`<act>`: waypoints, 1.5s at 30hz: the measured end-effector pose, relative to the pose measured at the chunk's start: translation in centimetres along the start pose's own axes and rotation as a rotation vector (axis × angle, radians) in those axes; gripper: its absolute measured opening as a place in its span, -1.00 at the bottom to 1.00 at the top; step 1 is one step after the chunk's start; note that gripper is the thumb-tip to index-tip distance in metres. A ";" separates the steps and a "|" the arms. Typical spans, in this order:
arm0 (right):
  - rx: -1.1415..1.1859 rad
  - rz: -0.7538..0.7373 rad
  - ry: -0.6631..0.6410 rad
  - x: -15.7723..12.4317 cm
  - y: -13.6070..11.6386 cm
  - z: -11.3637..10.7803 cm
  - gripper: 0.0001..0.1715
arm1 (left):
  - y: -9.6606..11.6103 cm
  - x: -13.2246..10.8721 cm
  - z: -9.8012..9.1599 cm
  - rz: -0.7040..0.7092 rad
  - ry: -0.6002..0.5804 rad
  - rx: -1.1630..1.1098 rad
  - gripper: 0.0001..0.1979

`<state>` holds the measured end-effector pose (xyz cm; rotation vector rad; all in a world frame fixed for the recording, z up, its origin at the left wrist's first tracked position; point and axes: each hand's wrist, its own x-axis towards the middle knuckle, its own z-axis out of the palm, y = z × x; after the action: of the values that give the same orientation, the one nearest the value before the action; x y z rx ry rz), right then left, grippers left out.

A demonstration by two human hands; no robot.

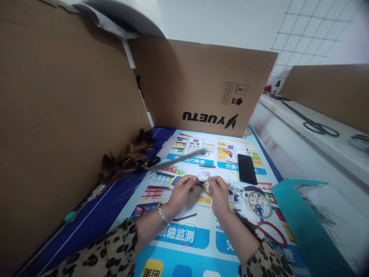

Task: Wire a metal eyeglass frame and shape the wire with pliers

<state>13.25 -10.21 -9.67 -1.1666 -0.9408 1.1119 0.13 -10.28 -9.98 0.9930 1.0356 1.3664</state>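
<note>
Both my hands meet over the printed mat (184,234) near its middle. My left hand (180,191) is closed in a pinch on a small thin wire ring piece (203,176). My right hand (219,192) is closed too, its fingers gripping a yellowish ring (206,190) joined to that same piece. A silver bangle (163,216) circles my left wrist. Leopard-print sleeves cover both forearms.
Cardboard walls (201,88) stand behind and to the left. A feather duster (123,161) and a bundle of thin rods (178,159) lie at left. A black phone (247,168) lies ahead. Red-handled scissors (271,231) and a teal tray (305,227) sit at right.
</note>
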 end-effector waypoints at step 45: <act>-0.466 -0.317 -0.065 -0.3 0.5 0.3 -0.91 | 0.9 0.6 -0.2 -0.213 -0.069 -0.349 -0.89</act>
<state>12.83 -10.42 -10.16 -1.2964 -1.4317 0.6945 -0.36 -9.69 -9.15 0.6471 0.7924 1.2725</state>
